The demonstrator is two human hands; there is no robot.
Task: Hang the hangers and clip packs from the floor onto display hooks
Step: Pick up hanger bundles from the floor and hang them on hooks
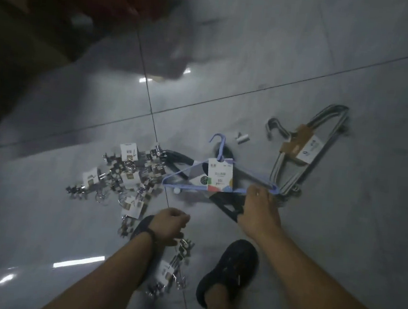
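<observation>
Glossy floor tiles (pixel 306 64) mirrored the lights. In the right hand (pixel 260 209), smooth blue hangers (pixel 185 187) carried a printed paper card (pixel 220 176); beyond it, shiny metal hangers (pixel 336 112) wore a matt brown cardboard band (pixel 296 138). Bright metal clips (pixel 175 263) hung from the left hand (pixel 168 225).

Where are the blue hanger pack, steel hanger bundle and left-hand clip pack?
blue hanger pack (pixel 219 175), head view, on its label card.
steel hanger bundle (pixel 296 144), head view, on its brown paper band.
clip pack (pixel 174 266), head view, on the clips dangling below the left hand (pixel 170 225).
</observation>
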